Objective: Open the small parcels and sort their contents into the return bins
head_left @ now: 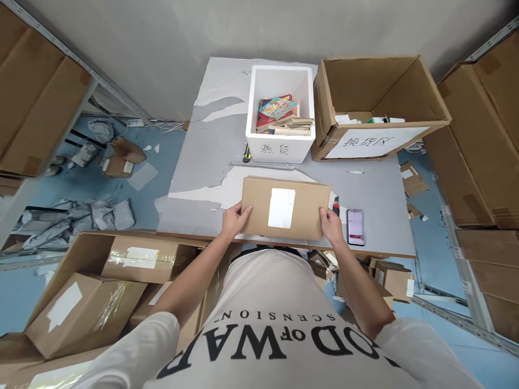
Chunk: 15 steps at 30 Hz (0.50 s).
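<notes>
Between my two hands is a flat brown cardboard package with a white label on its upper face. My left hand grips its left end, thumb on top and fingers hidden beneath. At the right end my right hand holds it the same way. The package is over the front part of the table; whether it rests on the surface I cannot tell. Just past my right hand lies a red and black cutter, partly hidden. A phone with a lit screen lies to its right.
Behind the package stand a white foam box holding several books and an open cardboard carton with a handwritten sign. A yellow and black cutter lies by the foam box. A large carton of parcels is at my left; shelves flank both sides.
</notes>
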Available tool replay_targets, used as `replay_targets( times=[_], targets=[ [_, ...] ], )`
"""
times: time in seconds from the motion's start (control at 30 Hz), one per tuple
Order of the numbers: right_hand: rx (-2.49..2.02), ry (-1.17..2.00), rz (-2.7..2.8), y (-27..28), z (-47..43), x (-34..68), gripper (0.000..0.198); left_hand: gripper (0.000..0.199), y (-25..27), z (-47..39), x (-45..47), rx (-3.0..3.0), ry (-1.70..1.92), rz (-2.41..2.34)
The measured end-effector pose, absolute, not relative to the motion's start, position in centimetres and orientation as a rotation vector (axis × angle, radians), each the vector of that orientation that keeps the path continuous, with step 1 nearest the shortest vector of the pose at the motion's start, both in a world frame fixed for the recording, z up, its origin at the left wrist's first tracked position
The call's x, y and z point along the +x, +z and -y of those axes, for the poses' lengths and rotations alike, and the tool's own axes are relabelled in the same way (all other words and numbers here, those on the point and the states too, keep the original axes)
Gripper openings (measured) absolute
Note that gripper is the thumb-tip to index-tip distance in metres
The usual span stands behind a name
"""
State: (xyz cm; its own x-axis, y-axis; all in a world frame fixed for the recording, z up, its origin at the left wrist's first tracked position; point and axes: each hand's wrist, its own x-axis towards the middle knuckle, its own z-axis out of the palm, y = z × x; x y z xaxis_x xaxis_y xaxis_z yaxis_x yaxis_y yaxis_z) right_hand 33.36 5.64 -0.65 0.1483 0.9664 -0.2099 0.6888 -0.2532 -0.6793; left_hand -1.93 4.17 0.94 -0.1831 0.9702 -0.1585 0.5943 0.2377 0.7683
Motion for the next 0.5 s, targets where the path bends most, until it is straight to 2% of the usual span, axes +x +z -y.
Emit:
replay_targets(
  times=[0.2, 0.5],
  targets=[
    [-2.096, 0.903, 1.564, -0.8, -8.4, 32.9, 0.068, 0.049, 0.9, -6.9, -1.4, 1.384, 0.626, -1.951],
    [-2.068, 1.092, 1.449, -2.3, -10.8, 33.6, 0.064, 0.05, -0.3, -8.5, -2.0, 1.192, 0.682, -1.868]
  ],
)
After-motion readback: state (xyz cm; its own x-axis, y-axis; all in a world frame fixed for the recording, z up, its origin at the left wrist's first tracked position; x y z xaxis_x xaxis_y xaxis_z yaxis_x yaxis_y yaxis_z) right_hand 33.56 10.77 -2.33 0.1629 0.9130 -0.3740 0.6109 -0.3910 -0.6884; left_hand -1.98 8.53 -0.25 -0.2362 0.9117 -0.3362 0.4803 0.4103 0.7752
